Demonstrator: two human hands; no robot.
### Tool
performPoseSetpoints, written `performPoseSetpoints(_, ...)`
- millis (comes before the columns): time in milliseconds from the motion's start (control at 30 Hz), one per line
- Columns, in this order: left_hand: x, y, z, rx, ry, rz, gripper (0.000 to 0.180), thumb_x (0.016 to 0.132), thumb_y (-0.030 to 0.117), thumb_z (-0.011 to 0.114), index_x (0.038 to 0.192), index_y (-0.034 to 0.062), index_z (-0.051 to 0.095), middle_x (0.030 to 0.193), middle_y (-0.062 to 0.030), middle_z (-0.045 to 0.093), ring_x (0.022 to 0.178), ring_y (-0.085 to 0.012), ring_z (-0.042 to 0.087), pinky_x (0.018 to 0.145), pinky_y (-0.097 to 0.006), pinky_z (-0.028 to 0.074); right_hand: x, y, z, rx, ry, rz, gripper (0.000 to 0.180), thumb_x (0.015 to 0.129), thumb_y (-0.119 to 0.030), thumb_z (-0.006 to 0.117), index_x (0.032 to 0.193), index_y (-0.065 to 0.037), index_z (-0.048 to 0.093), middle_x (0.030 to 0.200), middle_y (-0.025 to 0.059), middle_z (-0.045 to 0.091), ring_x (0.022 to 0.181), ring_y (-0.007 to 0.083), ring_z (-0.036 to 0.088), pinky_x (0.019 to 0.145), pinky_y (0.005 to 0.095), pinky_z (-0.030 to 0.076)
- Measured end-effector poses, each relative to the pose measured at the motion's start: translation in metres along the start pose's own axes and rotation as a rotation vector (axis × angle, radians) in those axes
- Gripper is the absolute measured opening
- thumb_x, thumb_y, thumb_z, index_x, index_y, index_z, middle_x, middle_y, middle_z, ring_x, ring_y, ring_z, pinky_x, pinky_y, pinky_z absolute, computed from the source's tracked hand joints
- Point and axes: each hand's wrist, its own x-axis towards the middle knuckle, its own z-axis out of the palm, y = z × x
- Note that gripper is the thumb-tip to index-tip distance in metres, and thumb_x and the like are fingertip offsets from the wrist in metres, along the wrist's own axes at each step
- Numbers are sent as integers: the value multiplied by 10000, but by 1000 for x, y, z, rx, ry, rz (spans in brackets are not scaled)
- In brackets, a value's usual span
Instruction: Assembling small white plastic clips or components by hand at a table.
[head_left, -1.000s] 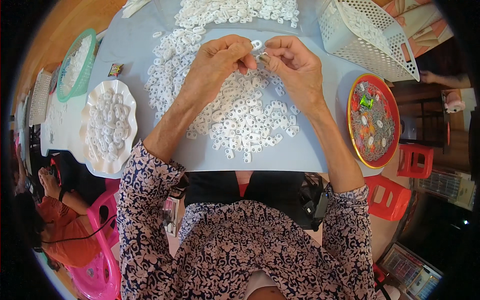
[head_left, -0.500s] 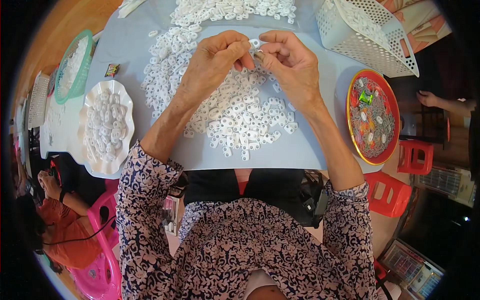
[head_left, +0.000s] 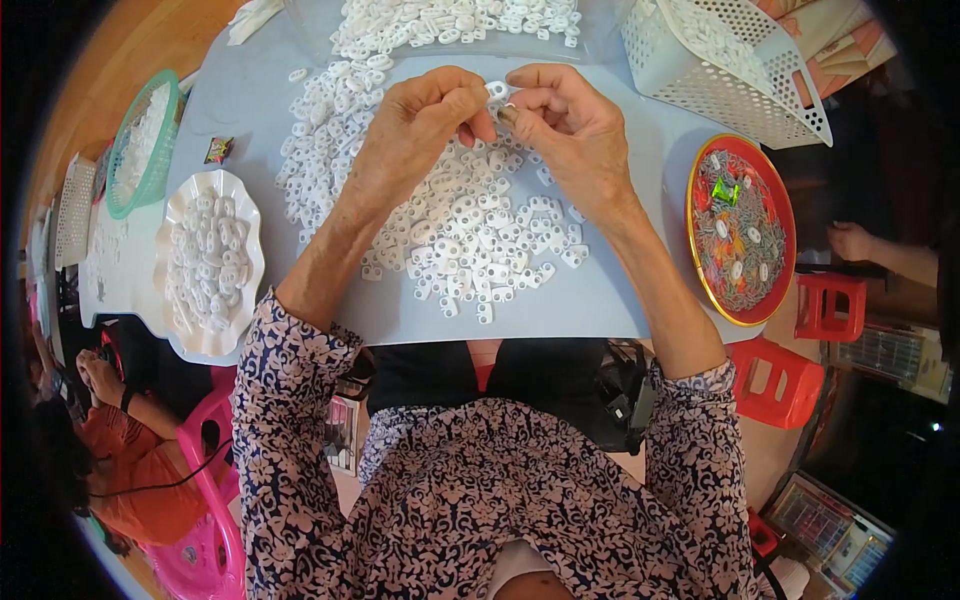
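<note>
Above the pile of small white two-holed plastic pieces [head_left: 463, 235], my hands meet fingertip to fingertip. My left hand [head_left: 425, 120] pinches a single white plastic piece [head_left: 497, 90] between thumb and forefinger. My right hand [head_left: 578, 125] is curled on the other side of that piece, thumb and fingers drawn together. Something small and brownish shows at the right thumb's tip; its kind is too small to make out. Off to the right, a red gold-rimmed tray [head_left: 691, 215] holds many small grey metal parts, some white pieces and a green wrapper.
To the left stands a scalloped white dish [head_left: 253, 270] of white pieces, near a small wrapped packet [head_left: 219, 150]. A white perforated basket [head_left: 690, 95] and a clear tray [head_left: 600, 45] lie at the back. Red stools [head_left: 775, 382] and other people are around the table.
The view has shifted slightly. Both hands stay together over the pile with the white piece between them, and the fingers have moved only a little.
</note>
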Motion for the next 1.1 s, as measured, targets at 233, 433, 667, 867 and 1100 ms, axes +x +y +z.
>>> performPoseSetpoints(233,1,0,4,197,-14,24,228,922,190,500,907,-4,619,684,-39,620,654,-87,527,625,-239,433,0,1,-1,-4,6,3,257,809,24,594,1065,16,576,784,-1,625,678,34,544,618,194,464)
performPoseSetpoints(433,1,5,2,244,-28,28,242,929,195,486,848,-3,598,649,-23,593,623,-88,495,597,-246,422,-2,-1,2,-34,13,9,246,810,7,602,1055,-6,618,785,-4,624,684,38,545,630,197,467)
performPoseSetpoints(667,2,6,-1,357,-117,-6,315,933,242,422,758,12,547,611,-41,545,596,-119,475,567,-277,396,-2,0,1,-47,25,-41,241,812,15,601,1052,-1,618,809,9,635,696,42,553,636,196,471)
performPoseSetpoints(867,3,10,-1,505,-96,-28,293,903,247,394,735,24,483,614,-51,498,582,-142,447,570,-297,389,0,1,2,-35,-4,-23,223,820,19,593,1041,8,615,818,25,642,716,49,574,657,202,484)
performPoseSetpoints(1100,4,9,0,426,-91,-41,283,884,238,384,732,15,469,613,-64,488,577,-149,447,560,-308,387,0,5,4,52,10,9,249,821,12,627,1069,7,597,832,34,638,738,68,592,676,203,493)
